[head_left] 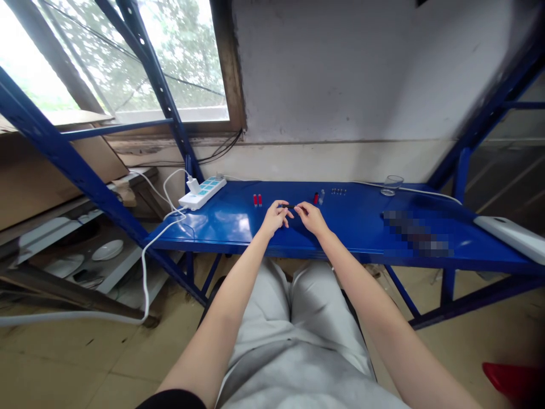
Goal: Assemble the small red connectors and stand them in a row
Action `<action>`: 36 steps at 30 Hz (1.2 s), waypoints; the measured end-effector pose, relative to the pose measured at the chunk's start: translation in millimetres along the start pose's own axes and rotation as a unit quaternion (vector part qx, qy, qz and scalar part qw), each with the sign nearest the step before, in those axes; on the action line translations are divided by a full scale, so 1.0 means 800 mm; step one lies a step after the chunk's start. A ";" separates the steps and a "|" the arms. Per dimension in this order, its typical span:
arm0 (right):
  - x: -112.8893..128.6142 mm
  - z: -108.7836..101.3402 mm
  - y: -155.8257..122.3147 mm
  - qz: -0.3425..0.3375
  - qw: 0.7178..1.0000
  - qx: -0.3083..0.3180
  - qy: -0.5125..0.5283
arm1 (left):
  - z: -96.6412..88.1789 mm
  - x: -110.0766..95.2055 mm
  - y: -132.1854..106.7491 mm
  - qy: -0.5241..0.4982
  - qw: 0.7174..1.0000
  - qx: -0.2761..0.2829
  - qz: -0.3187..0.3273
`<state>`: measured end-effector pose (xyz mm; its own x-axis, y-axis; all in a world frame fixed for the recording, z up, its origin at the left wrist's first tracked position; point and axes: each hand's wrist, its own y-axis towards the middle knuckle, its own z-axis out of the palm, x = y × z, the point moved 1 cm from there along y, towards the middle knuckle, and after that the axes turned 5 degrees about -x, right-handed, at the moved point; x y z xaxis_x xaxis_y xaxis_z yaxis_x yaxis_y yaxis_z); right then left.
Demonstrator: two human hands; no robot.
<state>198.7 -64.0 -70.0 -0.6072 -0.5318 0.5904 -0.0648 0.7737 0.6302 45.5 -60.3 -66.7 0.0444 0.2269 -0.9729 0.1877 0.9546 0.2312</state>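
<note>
Just above the front part of the blue table, a small thin dark rod-like piece spans the gap between my hands; its exact kind is too small to make out. My left hand pinches one end, with some fingers stretched outward. At the other end, the fingertips of my right hand are closed on it. Two small red tubes with pale ends stand side by side to the left. Behind my right hand are a red tube with a black top and a clear small piece.
Several tiny metal pieces form a row farther back on the blue table. A glass cup stands at back right, near a blurred-out dark object and a white device. A power strip with cables lies left.
</note>
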 end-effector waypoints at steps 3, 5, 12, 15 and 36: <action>0.002 -0.001 -0.001 -0.005 1.000 -0.010 0.024 | -0.002 0.002 0.001 0.002 1.000 -0.002 0.006; 0.004 -0.002 -0.002 -0.010 0.999 -0.014 0.043 | -0.003 0.004 0.002 -0.001 1.000 -0.010 0.012; 0.007 -0.003 -0.001 -0.011 0.998 -0.027 0.052 | -0.004 0.008 0.005 0.006 0.999 -0.032 0.027; 0.008 -0.004 -0.001 -0.002 0.999 -0.023 0.041 | -0.004 0.008 0.006 0.010 0.999 -0.031 0.018; 0.017 -0.005 -0.002 -0.003 0.999 -0.011 0.031 | 0.000 0.006 0.004 0.039 0.998 -0.046 0.008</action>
<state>194.1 -73.8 -61.1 -0.5572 -0.5568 0.6161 -0.0501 0.7631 0.6443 46.6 -56.0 -70.6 -0.0296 0.2533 -0.9669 0.0969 0.9635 0.2495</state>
